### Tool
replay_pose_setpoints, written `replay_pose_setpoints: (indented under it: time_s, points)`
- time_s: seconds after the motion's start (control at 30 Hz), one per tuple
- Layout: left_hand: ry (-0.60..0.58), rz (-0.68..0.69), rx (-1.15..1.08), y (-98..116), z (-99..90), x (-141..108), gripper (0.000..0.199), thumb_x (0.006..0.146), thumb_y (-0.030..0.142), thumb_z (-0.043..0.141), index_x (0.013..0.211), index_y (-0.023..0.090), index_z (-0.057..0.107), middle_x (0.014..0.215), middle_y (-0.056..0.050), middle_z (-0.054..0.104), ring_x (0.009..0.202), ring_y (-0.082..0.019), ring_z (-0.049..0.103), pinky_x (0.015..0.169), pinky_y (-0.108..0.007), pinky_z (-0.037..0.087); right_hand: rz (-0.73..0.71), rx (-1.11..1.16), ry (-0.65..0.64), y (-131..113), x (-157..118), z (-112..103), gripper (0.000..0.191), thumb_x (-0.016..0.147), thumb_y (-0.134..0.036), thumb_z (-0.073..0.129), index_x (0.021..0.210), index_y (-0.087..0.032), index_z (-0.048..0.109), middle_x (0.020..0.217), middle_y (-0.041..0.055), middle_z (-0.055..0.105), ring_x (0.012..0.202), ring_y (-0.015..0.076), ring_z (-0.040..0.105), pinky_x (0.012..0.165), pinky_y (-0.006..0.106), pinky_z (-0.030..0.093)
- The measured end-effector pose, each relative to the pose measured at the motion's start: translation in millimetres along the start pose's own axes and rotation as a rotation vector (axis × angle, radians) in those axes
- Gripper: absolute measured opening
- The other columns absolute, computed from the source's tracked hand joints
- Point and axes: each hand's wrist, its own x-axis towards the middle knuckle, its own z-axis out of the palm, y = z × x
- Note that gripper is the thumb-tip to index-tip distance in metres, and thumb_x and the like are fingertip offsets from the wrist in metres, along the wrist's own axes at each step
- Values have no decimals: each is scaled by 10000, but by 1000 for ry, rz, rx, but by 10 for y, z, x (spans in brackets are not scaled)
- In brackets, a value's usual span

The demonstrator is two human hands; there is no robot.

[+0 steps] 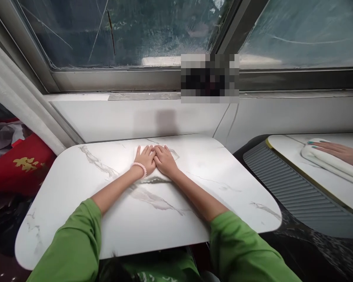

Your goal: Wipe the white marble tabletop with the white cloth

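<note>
Both arms reach forward over a white marble-patterned table (120, 227). My left hand (146, 159), with a pale pink coiled hair tie (140, 168) around the wrist, lies flat with fingers stretched out on a folded white cloth (155, 175). Beside it and touching it, my right hand (165, 159) also rests flat on the cloth, its fingers pointing away from me. Neither hand grips anything. Most of the cloth is hidden beneath the hands; its near edge shows between the wrists.
At the right, another person's hand (338, 150) with teal nails lies on a folded white towel (332, 162) on a second marble-patterned table (306, 172). A grey ribbed panel (282, 188) borders it. A red bag (23, 168) and curtain (26, 86) are left; a window (129, 35) stands ahead.
</note>
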Motion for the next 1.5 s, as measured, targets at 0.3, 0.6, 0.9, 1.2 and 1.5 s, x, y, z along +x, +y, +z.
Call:
replay_pose_setpoints:
  time_s: [0.3,0.6,0.9,1.2,1.5]
  points:
    - [118,9,15,-450,42,520,451,940,255,301,1356,164,449,1488,-89,379,1385,-231,297,1160,-518,103,9,27,62,214,630,200,266,826,-162,343,968,-180,567,1056,105,638,1023,237,544,1093,449,239]
    - [118,-34,43,-382,42,389,463,949,274,309,1384,157,420,1503,-101,350,1397,-236,276,1161,-503,114,-34,59,37,173,542,156,307,816,-149,348,1029,-173,568,1126,109,636,1094,229,531,1085,456,257]
    - [95,27,51,93,35,-694,498,941,299,339,1404,127,401,1509,-133,327,1403,-281,254,1154,-536,112,-40,35,-32,-401,-527,-58,361,870,-183,338,1158,-132,548,1328,145,537,1305,256,414,1141,501,215]
    - [46,94,54,406,-54,-1923,582,924,341,374,1448,91,334,1526,-180,258,1426,-340,152,1139,-590,63,-136,61,-122,-1152,-1396,-203,433,860,-159,358,1278,-177,471,1388,117,487,1376,254,317,1160,547,196]
    - [60,-24,22,-246,-92,-1378,546,891,252,388,1415,99,390,1491,-161,351,1413,-287,225,1157,-537,81,-84,46,-118,-1135,-580,184,459,832,-134,336,1256,-129,512,1327,133,534,1310,257,391,1159,501,178]
